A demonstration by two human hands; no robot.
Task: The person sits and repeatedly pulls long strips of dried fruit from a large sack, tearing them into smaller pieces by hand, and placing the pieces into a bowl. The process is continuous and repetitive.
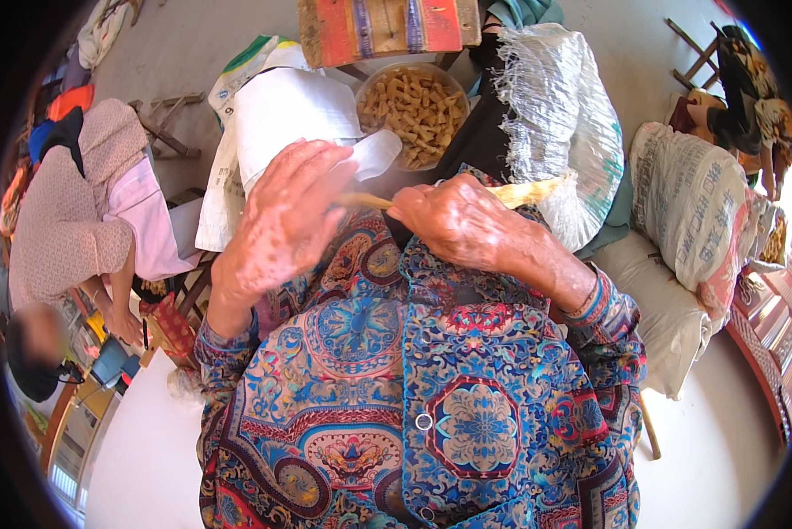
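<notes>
Both hands on a pale yellow strip of husk, held close over the lap.

Left hand [277, 220] has its fingers curled loosely, tips pinching the near end of the husk strip [449, 198]; right hand [458, 220] is closed over the strip's middle, knuckles up, so the strip runs under its fingers and sticks out past them to the right. The hands sit just beside each other, fingertips nearly touching. Beyond the fingertips sits a round bowl [453, 88] full of tan cut pieces, with a white sack [281, 110] just left of it and a silvery woven bag [559, 115] just right of it. Further right of the right hand lie stuffed white sacks [691, 207]. Well left of the left hand sits another person [78, 220] in pink.
</notes>
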